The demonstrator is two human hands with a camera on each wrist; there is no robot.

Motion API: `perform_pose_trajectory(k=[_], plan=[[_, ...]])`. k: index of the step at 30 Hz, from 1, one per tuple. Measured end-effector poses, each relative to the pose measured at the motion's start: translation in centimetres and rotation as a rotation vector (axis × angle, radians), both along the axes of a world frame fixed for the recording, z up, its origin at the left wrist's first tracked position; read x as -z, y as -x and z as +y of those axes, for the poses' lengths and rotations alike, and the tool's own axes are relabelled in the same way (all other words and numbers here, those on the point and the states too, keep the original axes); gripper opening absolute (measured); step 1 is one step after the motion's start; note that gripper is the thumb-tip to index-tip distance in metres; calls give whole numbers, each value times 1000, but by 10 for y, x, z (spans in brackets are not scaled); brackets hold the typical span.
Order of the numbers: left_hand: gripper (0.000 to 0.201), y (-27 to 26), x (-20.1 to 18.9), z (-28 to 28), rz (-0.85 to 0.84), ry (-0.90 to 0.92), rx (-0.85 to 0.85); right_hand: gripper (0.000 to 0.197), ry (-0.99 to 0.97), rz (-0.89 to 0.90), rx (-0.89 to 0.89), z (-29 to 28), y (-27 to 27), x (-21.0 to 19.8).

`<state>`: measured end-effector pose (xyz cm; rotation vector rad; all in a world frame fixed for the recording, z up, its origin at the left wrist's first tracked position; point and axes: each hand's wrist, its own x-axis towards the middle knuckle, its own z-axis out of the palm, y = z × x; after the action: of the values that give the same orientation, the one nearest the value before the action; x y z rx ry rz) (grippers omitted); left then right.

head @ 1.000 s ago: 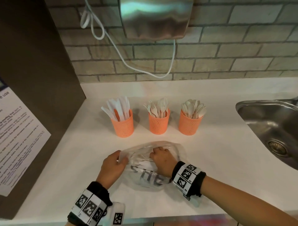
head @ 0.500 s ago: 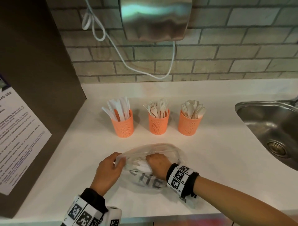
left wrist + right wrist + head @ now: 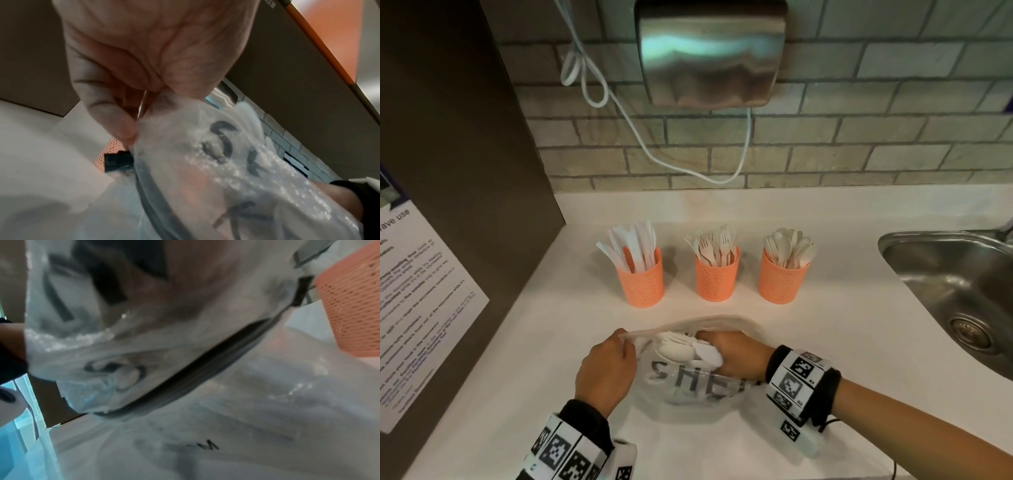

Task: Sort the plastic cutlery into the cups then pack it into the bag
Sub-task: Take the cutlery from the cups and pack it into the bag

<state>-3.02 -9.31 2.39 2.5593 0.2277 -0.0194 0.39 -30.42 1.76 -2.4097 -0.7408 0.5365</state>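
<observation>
My left hand (image 3: 606, 371) pinches the rim of the clear bag (image 3: 688, 387) at its left edge, thumb and fingers closed on the thin plastic, as the left wrist view shows plainly (image 3: 131, 91); the bag lies on the white counter (image 3: 825, 342), just in front of the three orange cups and nearest the middle one. My right hand (image 3: 736, 356) is at the bag's mouth on its right side, fingers curled round a bunch of white cutlery (image 3: 688, 349), spoon bowls among the pieces, held at the opening; dark letters show on the bag's near face below that bunch. The right wrist view is filled by blurred plastic and the bag's dark seal strip (image 3: 205, 363), so it tells nothing further of the grip.

Behind the bag, the left cup (image 3: 642, 282) holds knives, the middle cup (image 3: 717, 275) holds forks, and the right cup (image 3: 782, 279) holds spoons; all three stand upright in a row, apart from one another. A steel sink (image 3: 959, 291) lies well to the right of the bag; a printed notice (image 3: 417, 308) hangs on the dark panel to the bag's left.
</observation>
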Motion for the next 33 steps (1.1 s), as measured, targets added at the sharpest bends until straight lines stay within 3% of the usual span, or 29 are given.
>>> perform_pose_trajectory(k=[2, 4, 7, 9, 12, 14, 16, 18, 20, 22, 24, 29, 33], plan=[[25, -4, 2, -4, 22, -10, -7, 34, -181, -14, 54, -2, 1, -7], [23, -10, 2, -10, 34, -16, -32, 26, -374, -16, 143, -2, 3, -16], [22, -18, 4, -18, 33, -27, -59, 35, -614, -40, 309, -1, -1, -37], [23, -22, 4, -22, 11, -5, -56, 26, -771, -44, 409, -3, -9, -55], [20, -24, 4, -24, 73, 171, -19, 23, -954, -38, 546, -14, -23, -77], [38, -20, -4, -23, 167, 413, -12, 34, -1056, 12, 583, -24, -31, -86], [67, -17, -16, -19, 195, 479, 1, 37, -1176, 89, 598, -32, -38, -92], [76, -16, -33, -15, 9, 469, -2, 28, -1302, 160, 627, -38, -42, -98], [50, -18, -56, -19, -280, 582, 12, 25, -1380, 189, 626, -39, -42, -108], [24, -23, -77, -32, -372, 817, 26, 25, -1449, 209, 598, -36, -39, -120], [26, -29, -89, -52, -280, 1049, 56, 25, -1483, 168, 571, -31, -36, -132], [38, -37, -92, -98, 165, 1572, -20, 25, -1427, -33, 555, -14, -31, -152], [53, -40, -87, -117, 397, 1793, -108, 24, -1331, -140, 619, -3, -27, -148]])
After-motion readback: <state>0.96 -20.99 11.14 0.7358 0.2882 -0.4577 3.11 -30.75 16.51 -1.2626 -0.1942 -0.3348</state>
